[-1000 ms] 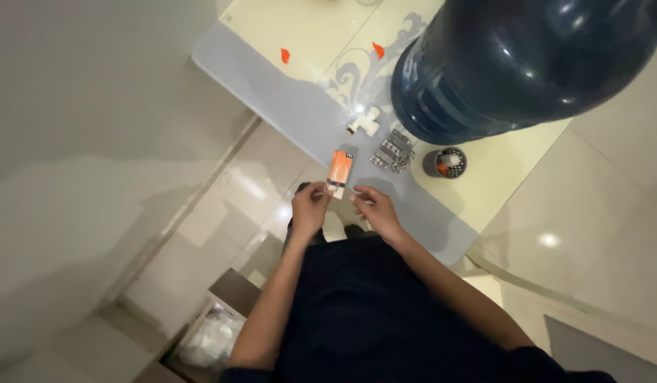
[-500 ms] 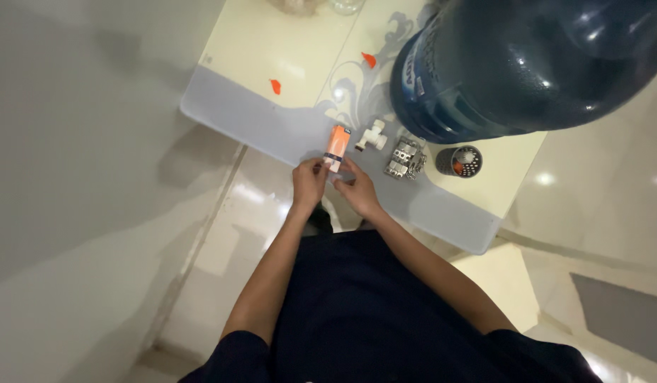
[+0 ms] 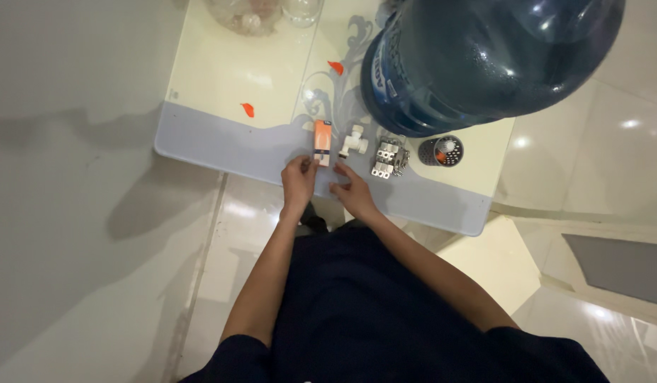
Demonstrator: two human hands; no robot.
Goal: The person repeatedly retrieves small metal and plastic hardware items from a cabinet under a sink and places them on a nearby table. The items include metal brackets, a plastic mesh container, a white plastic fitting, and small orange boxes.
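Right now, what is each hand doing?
Left hand: fingertips pinch the near end of the small orange box.
Right hand: rests on the table; open or closed cannot be told.

A cream table (image 3: 222, 78) stands on glossy pale floor tiles (image 3: 612, 156) reflecting ceiling lights.

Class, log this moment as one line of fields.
left hand: touching orange-and-white box | right hand: flat on table, empty | nearby: white pipe fitting, white connectors, blue water jug
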